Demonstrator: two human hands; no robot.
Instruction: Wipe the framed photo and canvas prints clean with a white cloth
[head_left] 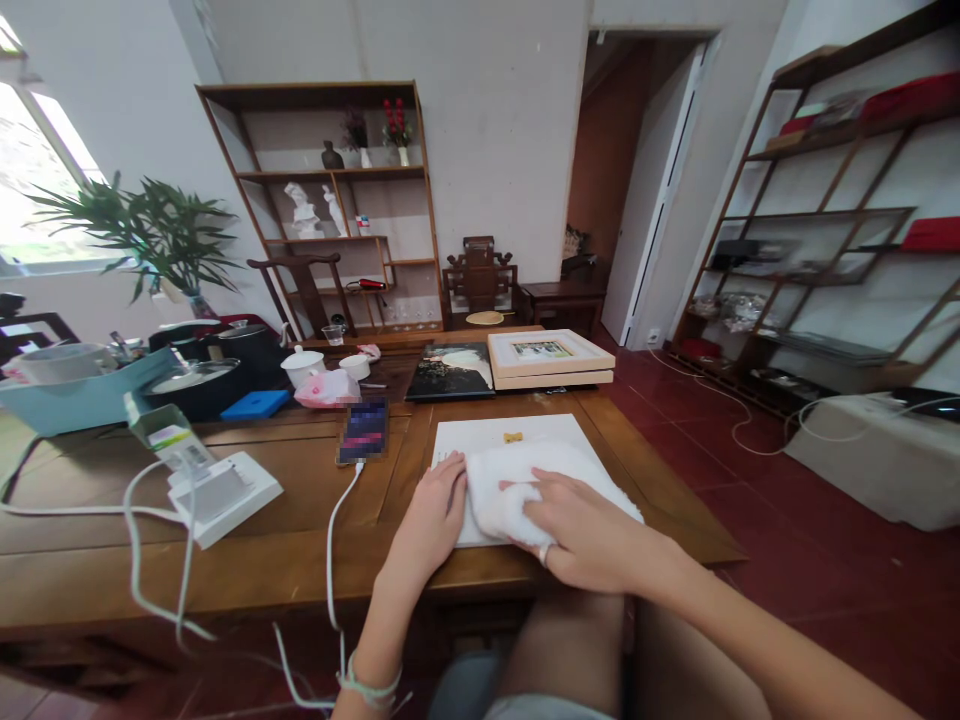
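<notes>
A white board (465, 437) lies flat near the front edge of the wooden table, with a white fluffy cloth (499, 466) spread over much of it. My left hand (441, 505) rests on the board's left side, fingers stretched out beside the cloth's left edge. With bent fingers, my right hand (574, 520) grips a bunched fold of the cloth at its front; a ring shows on one finger. Just beyond the cloth, a small yellow piece (513, 437) sits on the board, too small to name.
Behind the board are a framed picture (551, 350) on a box and a dark painted panel (450, 370). Left of it, a phone (364, 430) has a white cable (330, 560) running off the table's front edge. Farther left are a white box (225, 495) and pots (199, 385).
</notes>
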